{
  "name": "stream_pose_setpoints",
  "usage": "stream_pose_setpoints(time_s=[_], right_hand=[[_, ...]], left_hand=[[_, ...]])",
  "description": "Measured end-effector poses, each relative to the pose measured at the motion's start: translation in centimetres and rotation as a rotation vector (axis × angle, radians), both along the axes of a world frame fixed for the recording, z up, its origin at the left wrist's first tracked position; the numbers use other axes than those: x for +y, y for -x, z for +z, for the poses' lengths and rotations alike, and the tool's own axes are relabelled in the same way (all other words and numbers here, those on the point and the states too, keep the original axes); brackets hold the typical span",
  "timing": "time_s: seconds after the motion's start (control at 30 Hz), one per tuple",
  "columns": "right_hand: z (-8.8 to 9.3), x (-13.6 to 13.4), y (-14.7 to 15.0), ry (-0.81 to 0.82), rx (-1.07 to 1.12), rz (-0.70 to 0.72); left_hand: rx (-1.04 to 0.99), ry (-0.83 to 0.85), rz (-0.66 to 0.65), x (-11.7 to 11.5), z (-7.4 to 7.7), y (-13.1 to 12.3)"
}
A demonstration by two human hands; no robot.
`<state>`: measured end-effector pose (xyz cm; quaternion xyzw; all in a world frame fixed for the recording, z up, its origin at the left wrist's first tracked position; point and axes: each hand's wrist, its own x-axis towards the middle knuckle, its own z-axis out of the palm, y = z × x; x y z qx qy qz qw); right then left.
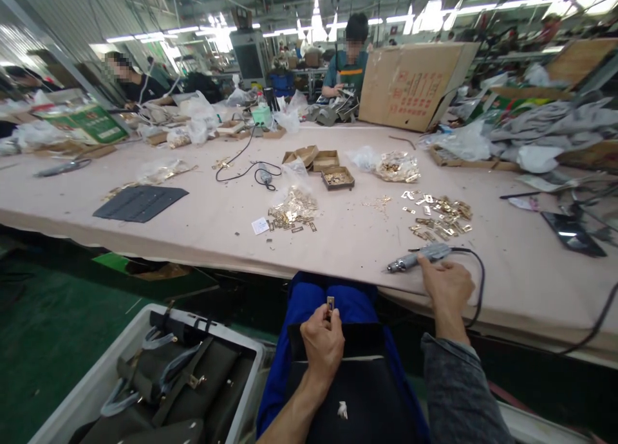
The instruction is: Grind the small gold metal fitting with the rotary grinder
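Observation:
My left hand [322,344], above my lap, pinches a small gold metal plate [330,302] with a rectangular slot, held upright between thumb and fingers. On the table's near edge, my right hand [447,289] is closed on a grey electric screwdriver [418,257]; its tip points left and its black cord loops behind my wrist. Some of my right fingers are hidden by the hand itself. A black bag [357,399] lies across my lap, with a crumpled white scrap [342,410] on it. Just beyond the screwdriver is a pile of gold metal plates [447,215].
Gold frames [293,206] and a small box of fittings [338,177] lie on the table [232,231]. At lower left, a white crate [255,373] holds dark bags [193,373]. A large carton [410,87] stands beside a person [348,71] across the table.

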<state>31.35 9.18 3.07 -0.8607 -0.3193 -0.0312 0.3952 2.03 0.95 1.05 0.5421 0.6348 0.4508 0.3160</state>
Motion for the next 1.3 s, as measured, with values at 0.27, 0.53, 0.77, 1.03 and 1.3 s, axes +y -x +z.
stream_pose_setpoints(time_s=[0.27,0.53,0.77,1.03,1.3], right_hand=[[2.8,-5.6,12.3,-0.039,0.422,0.765],[0.9,-4.9,17.5,0.093,0.459,1.184],[-0.3,-3.9,17.5,0.160,0.517,1.181],[-1.6,-3.3,17.7,0.195,0.616,1.179],[-1.7,-3.5,17.7,0.123,0.774,1.227]], left_hand=[[0.185,-0.212,-0.021,-0.4,-0.1,0.3],[0.056,-0.143,-0.105,-1.0,0.9,1.1],[-0.373,0.209,-0.177,-0.9,0.7,2.2],[-0.528,0.262,-0.224,-0.4,0.4,3.2],[-0.518,0.259,-0.203,-0.3,0.2,3.5]])
